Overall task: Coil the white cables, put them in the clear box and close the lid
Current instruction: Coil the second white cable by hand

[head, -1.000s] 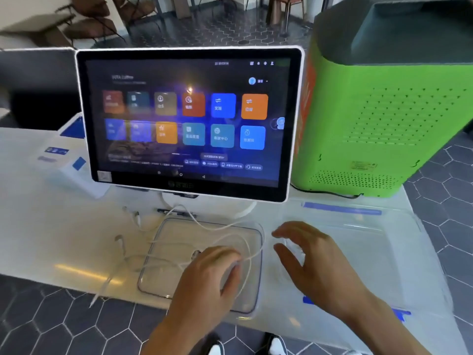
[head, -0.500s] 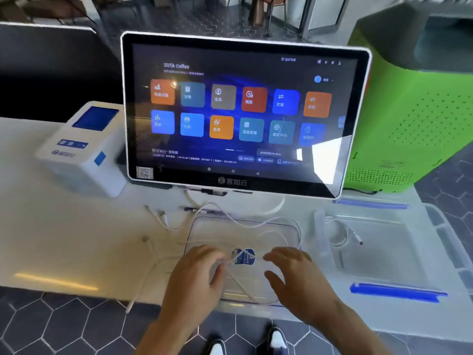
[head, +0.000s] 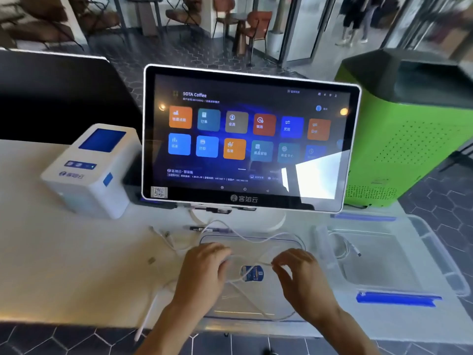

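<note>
— Both hands, what have they got?

— Left hand (head: 202,272) and right hand (head: 302,275) hover over the clear lid (head: 289,243), which lies flat on the white counter (head: 64,265) in front of the touchscreen terminal (head: 250,139). Right fingers pinch a white cable (head: 245,237) beside the lid's blue sticker (head: 252,274). Left fingers curl over the same cable; the grip itself is hidden.

— And the box?

— The clear box (head: 435,254) sits open to the right, blue latch (head: 396,299) on its near edge, one coiled white cable (head: 344,248) already inside. Loose cable trails left across the counter, one end hanging past the near edge. A white receipt printer (head: 89,172) stands at the left.
</note>
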